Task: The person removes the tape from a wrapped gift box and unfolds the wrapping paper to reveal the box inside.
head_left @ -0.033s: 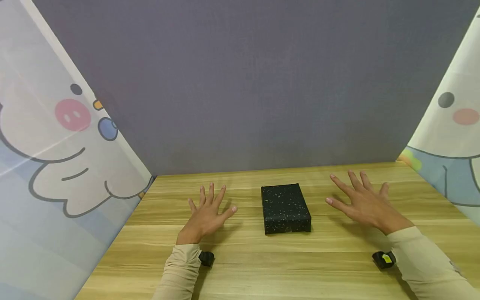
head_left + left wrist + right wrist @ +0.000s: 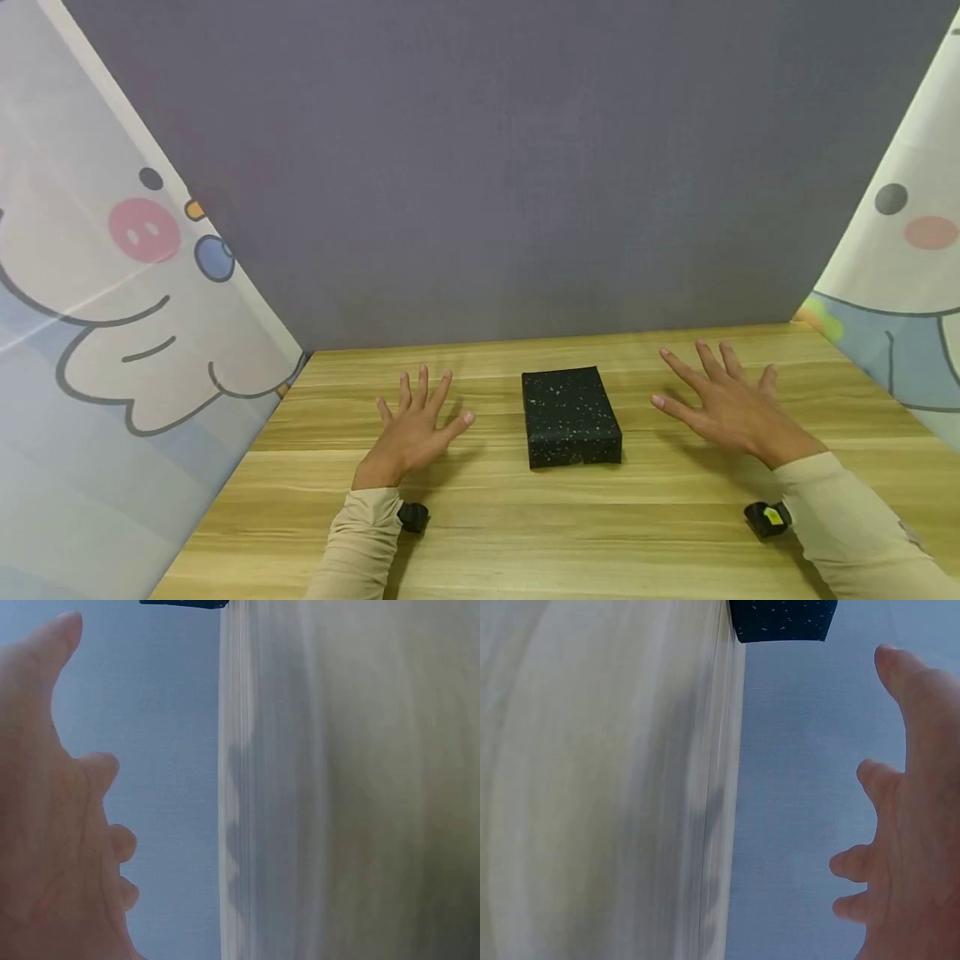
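Black speckled box [image 2: 572, 417] sits flat on the bench [image 2: 495, 533], long sides running roughly 12 to 6. Left hand [image 2: 416, 437] is at its 9 o'clock, right hand [image 2: 723, 408] at 3; both spread, fingers fanned, raised off the wood and apart from the box. Wood shows between each hand and the box's side edges, plus a wide stretch at 6. Bench's 12 o'clock edge meets the gray wall [image 2: 510, 167]; cartoon-print panels bound it at 10 [image 2: 75, 475] and 2 [image 2: 922, 267].
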Motion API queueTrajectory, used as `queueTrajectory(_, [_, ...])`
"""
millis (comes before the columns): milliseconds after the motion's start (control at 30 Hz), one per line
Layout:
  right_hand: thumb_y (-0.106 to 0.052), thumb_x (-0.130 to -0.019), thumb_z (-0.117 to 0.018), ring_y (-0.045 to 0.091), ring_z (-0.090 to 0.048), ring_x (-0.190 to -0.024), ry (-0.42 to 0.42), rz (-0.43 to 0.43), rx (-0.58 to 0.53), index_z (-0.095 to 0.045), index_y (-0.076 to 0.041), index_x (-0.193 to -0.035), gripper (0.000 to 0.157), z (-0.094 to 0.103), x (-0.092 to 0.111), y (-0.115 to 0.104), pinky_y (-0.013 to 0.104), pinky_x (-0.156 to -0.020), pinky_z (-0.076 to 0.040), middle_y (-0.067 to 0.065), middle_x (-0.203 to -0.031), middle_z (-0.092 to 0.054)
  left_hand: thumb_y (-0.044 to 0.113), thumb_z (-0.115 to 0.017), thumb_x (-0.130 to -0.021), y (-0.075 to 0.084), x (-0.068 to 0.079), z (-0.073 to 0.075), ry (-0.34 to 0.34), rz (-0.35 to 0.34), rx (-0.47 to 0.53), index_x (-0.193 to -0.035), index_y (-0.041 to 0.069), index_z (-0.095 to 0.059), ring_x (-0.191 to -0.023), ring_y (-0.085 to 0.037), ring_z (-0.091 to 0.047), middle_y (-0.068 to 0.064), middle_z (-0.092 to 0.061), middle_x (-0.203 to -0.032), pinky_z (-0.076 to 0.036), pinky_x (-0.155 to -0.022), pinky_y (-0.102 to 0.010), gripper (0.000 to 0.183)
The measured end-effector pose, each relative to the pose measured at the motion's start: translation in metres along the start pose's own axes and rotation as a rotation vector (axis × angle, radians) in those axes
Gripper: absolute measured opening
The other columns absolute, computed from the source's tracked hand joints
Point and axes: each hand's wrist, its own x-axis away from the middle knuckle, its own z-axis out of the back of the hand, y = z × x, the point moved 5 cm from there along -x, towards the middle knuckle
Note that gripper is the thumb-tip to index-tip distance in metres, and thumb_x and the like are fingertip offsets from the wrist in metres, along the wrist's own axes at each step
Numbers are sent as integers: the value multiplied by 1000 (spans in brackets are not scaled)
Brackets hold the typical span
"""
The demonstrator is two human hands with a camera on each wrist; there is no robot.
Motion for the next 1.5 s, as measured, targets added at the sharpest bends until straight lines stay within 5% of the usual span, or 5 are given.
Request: queueTrajectory(1500, [-66,-98,-45,61,-16,-141,8,44,-17,-20,-28,-162,78,-5,1,-12,88,-92,1,33,-158,-22,79,-26,-94,32,2,-10,-26,-117,-85,-160,29,-28,-150,-36,9,-9,4,-165,15,-110,-67,83])
